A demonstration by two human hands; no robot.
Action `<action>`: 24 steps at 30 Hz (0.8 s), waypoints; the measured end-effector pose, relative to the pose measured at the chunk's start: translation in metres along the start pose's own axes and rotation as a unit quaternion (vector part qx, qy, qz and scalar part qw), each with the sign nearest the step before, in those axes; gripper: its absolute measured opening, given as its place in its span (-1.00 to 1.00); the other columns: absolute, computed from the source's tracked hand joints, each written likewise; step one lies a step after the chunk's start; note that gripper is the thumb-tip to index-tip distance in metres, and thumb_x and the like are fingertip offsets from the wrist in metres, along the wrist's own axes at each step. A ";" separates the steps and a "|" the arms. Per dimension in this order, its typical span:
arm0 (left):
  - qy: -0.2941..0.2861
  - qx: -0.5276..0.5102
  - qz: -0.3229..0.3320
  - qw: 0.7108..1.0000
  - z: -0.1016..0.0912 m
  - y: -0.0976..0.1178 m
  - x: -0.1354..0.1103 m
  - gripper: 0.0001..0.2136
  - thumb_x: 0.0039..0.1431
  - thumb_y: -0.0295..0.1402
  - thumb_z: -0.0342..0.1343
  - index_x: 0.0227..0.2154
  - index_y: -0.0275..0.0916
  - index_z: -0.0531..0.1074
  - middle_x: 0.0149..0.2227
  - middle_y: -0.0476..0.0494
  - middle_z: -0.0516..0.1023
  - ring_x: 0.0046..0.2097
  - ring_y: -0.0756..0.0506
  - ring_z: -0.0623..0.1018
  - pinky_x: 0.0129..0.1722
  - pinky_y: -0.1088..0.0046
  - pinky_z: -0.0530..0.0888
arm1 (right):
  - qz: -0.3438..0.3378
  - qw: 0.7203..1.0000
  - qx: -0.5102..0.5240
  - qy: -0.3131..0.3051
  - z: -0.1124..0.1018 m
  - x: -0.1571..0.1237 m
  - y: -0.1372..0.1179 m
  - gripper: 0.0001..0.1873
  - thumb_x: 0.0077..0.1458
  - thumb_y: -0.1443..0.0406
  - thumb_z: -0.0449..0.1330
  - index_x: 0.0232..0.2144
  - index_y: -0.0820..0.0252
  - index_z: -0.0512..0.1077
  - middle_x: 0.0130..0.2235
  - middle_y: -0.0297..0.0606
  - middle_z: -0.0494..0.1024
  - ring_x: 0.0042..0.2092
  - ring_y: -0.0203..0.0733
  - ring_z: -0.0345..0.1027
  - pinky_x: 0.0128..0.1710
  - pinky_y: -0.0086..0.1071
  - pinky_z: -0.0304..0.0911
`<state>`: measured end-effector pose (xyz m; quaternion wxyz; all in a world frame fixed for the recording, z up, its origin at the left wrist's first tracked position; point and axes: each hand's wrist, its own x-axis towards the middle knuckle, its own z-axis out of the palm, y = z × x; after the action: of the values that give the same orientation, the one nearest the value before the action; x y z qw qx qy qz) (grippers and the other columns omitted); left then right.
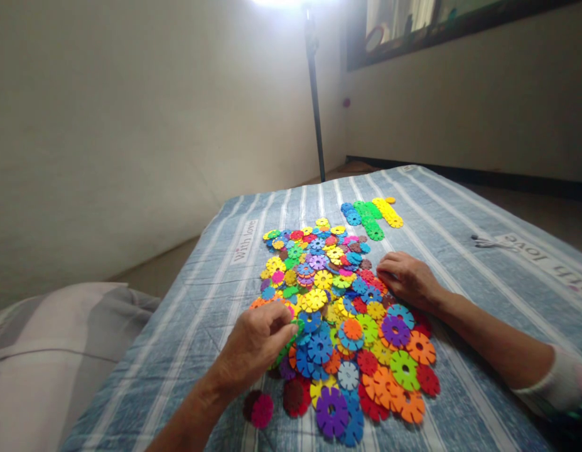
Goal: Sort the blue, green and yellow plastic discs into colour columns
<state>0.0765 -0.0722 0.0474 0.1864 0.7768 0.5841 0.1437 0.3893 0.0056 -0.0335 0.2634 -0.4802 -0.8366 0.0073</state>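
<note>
A wide pile of notched plastic flower discs (323, 279) in many colours lies on a striped blue bedsheet. At the pile's left side is my left hand (257, 342), thumb and fingers pinched together. A green disc (297, 326) shows right at its thumb tip; whether the fingers grip it or it lies in the pile, I cannot tell. My right hand (408, 279) rests at the right edge of the pile, fingers curled down beside some red discs (367, 276). What those fingertips hold, if anything, is hidden.
Beyond the pile, discs lie sorted in overlapping rows: blue (351, 215), green (370, 220) and yellow (387, 212). A dark cord (488, 242) lies on the sheet (191, 314) at right. A lamp stand (314, 94) rises behind, and pale bedding (64, 351) sits at left.
</note>
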 end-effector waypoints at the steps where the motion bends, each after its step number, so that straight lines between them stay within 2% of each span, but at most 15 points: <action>1: 0.001 0.001 0.002 1.000 0.000 0.001 0.000 -0.83 0.06 -0.31 -0.02 -0.58 -0.23 0.30 -0.57 0.04 0.35 -0.46 0.01 0.36 -0.42 0.49 0.25 | 0.000 1.000 -0.001 0.000 0.000 0.000 0.000 -0.77 0.14 0.35 0.05 -0.50 0.15 0.45 -0.33 -0.23 0.51 -0.25 -0.19 0.35 -0.25 -0.38 0.20; 12: 0.017 -0.014 0.013 1.000 0.009 0.004 0.001 -0.83 0.04 -0.32 0.02 -0.60 -0.23 0.29 -0.57 0.04 0.35 -0.46 0.01 0.37 -0.44 0.52 0.25 | 0.003 1.000 -0.007 -0.008 0.001 0.000 0.002 -0.78 0.14 0.34 0.06 -0.49 0.13 0.46 -0.32 -0.24 0.51 -0.25 -0.19 0.35 -0.25 -0.37 0.20; 18: 0.016 -0.028 0.005 0.999 0.001 -0.003 -0.001 -0.81 0.07 -0.28 0.00 -0.59 -0.23 0.30 -0.57 0.06 0.35 -0.47 0.02 0.37 -0.43 0.53 0.27 | 0.002 1.000 -0.006 -0.004 0.001 0.000 0.000 -0.77 0.15 0.34 0.05 -0.48 0.15 0.45 -0.32 -0.23 0.50 -0.25 -0.19 0.34 -0.25 -0.38 0.20; 24: 0.015 -0.020 -0.034 0.999 -0.006 -0.008 -0.007 -0.79 0.05 -0.26 0.01 -0.62 -0.23 0.30 -0.59 0.07 0.32 -0.49 0.03 0.35 -0.47 0.54 0.25 | 0.002 1.000 -0.008 -0.003 0.002 -0.001 0.001 -0.77 0.15 0.34 0.05 -0.48 0.15 0.45 -0.32 -0.23 0.51 -0.24 -0.19 0.34 -0.25 -0.38 0.19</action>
<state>0.0649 -0.0765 0.0493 0.1981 0.7504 0.6098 0.1609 0.3894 0.0056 -0.0354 0.2573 -0.4835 -0.8367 0.0027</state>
